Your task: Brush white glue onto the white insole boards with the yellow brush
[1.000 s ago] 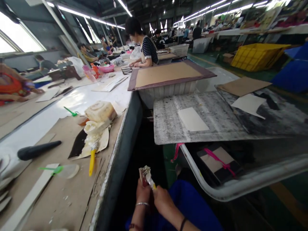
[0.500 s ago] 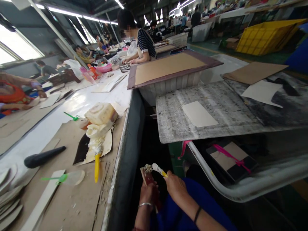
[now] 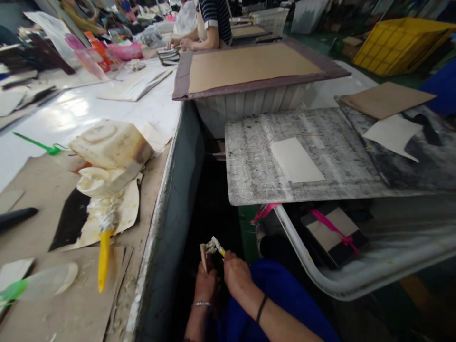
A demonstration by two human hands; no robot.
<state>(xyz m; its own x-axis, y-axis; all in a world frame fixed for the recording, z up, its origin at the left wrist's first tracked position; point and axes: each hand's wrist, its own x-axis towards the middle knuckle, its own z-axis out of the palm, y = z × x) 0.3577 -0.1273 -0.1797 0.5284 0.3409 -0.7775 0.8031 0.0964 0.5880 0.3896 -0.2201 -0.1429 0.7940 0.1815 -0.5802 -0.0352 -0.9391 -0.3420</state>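
Low in the gap beside the workbench, my left hand [image 3: 205, 286] is closed around a flat reddish piece with a pale edge [image 3: 203, 258]. Crumbly whitish residue covers its upper end; I cannot make out exactly what it is. My right hand [image 3: 236, 274] grips a yellow-handled brush [image 3: 218, 246], whose white-caked head meets that upper end. On the bench, a second yellow-handled brush [image 3: 104, 259] lies with its bristles in cream-coloured glue [image 3: 103, 213]. That glue spreads from the mouth of a stained plastic jug [image 3: 110, 145] lying on its side.
Right of me, a grey smeared board [image 3: 256, 161] carries a stack of white sheets [image 3: 297, 160]. Below it, a white bin's rim [image 3: 302, 259] curves close to my right arm. The bench edge [image 3: 156, 228] runs along my left. A co-worker's arm [image 3: 203, 40] is farther back.
The view has tilted down and shifted, so the bench things appear farther left and nearer. Both hands keep their hold; the brush head has shifted against the residue-covered end.
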